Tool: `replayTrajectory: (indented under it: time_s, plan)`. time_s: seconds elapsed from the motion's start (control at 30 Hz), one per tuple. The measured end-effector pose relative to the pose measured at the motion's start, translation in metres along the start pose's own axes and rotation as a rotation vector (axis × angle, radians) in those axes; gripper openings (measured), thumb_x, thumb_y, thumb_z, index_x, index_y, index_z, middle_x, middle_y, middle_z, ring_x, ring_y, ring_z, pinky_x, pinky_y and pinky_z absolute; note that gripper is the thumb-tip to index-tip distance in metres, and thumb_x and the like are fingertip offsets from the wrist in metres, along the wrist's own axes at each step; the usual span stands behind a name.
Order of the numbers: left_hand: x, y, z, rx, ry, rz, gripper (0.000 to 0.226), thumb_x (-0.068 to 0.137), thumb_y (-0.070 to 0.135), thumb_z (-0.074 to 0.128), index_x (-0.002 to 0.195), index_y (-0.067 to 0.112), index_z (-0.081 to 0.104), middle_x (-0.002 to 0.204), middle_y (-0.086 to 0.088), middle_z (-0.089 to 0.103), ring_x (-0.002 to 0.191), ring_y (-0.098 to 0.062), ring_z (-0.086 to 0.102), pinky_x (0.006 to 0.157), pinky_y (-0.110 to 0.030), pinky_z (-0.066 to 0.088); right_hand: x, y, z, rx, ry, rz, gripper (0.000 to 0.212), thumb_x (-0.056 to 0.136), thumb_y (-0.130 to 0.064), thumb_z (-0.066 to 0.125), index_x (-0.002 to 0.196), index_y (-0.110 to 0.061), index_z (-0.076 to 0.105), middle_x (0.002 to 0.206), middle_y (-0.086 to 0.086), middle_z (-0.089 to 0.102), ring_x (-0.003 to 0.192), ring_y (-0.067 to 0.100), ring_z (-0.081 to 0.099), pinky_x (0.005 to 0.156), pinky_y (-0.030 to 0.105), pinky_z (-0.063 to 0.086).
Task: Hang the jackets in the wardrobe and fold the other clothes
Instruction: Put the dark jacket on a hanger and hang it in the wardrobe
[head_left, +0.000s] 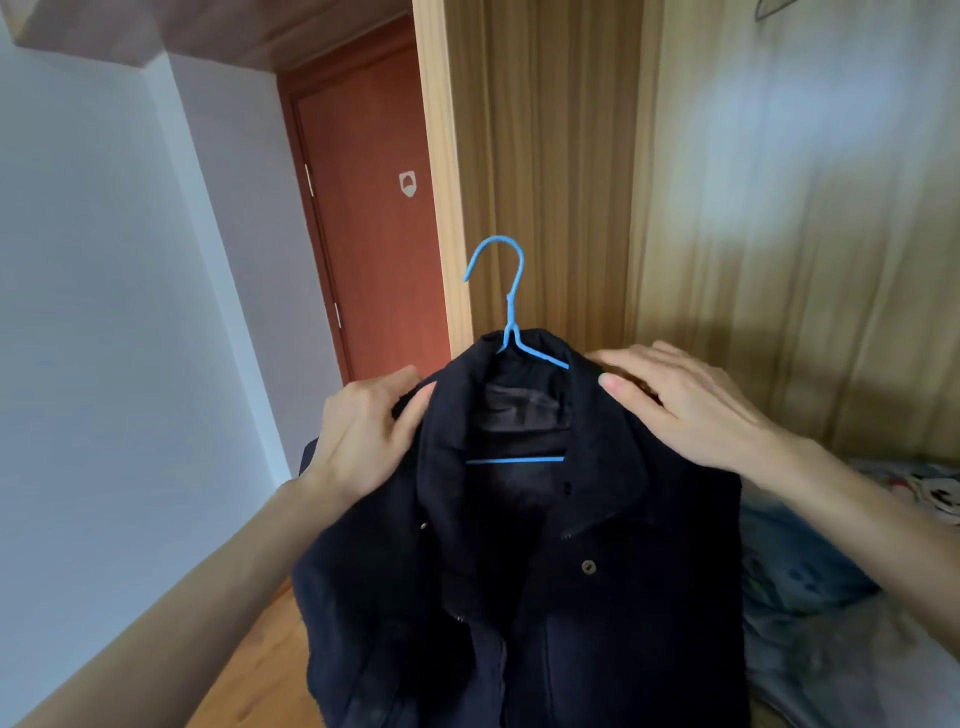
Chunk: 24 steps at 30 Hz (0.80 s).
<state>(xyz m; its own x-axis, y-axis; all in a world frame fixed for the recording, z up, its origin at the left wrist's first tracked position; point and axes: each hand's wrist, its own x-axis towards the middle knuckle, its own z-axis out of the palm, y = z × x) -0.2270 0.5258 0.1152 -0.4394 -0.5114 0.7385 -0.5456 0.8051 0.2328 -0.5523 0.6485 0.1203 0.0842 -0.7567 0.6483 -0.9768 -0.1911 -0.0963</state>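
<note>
A dark navy jacket (519, 545) hangs on a blue hanger (511, 332) before the wooden wardrobe (779, 208); the left hand (363, 431) grips one shoulder, while the right hand (685, 405) rests flat, fingers straight, on the other.

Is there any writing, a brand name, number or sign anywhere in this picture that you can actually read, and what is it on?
No readable text anywhere.
Small shield-shaped sticker on the red-brown door: a white and reddish emblem, no letters legible.
Dark jacket on the blue hanger: no label or brand tag visible; its buttons are too small to read.
Patterned fabric at the right edge: printed shapes only, too blurred to tell any words.
</note>
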Motion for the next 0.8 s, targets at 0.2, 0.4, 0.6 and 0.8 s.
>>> replayTrajectory:
  time_s: [0.2,0.4,0.6,0.8]
  plan:
    - [-0.004,0.013,0.004,-0.034,0.003,0.137,0.045,0.109,0.044,0.035,0.072,0.020,0.031,0.058,0.009,0.031,0.057,-0.018,0.032,0.055,-0.033,0.035,-0.003,-0.028,0.010,0.197,0.119,0.016,0.035,0.105,-0.056,0.047,0.114,-0.024,0.061,0.073,-0.006,0.060,0.063,0.015,0.051,0.063,0.037,0.048]
    - [-0.005,0.000,-0.003,-0.073,-0.056,0.183,0.049,0.111,0.042,0.036,0.072,0.013,0.040,0.061,0.004,0.041,0.057,-0.022,0.041,0.057,-0.047,0.045,-0.002,-0.026,-0.014,0.401,0.143,0.009,0.027,0.107,-0.042,0.059,0.092,-0.019,0.063,0.066,-0.005,0.048,0.048,0.005,0.036,0.050,0.010,0.029]
    - [-0.002,0.026,0.000,-0.332,-0.126,-0.006,0.037,0.109,0.049,0.032,0.105,0.026,0.061,0.091,0.009,0.067,0.088,-0.016,0.065,0.084,-0.037,0.052,-0.009,-0.025,-0.013,0.396,0.090,0.083,0.038,0.104,-0.054,0.056,0.091,-0.019,0.060,0.065,-0.006,0.040,0.049,0.009,0.029,0.049,0.017,0.027]
    - [0.016,0.072,0.020,-0.218,-0.123,0.167,0.028,0.110,0.045,0.045,0.091,0.025,0.052,0.069,0.005,0.053,0.064,-0.023,0.052,0.066,-0.042,0.049,-0.004,-0.028,-0.019,0.416,-0.085,0.051,0.058,0.103,-0.067,0.045,0.080,-0.014,0.045,0.066,-0.001,0.032,0.058,0.008,0.030,0.052,0.025,0.025]
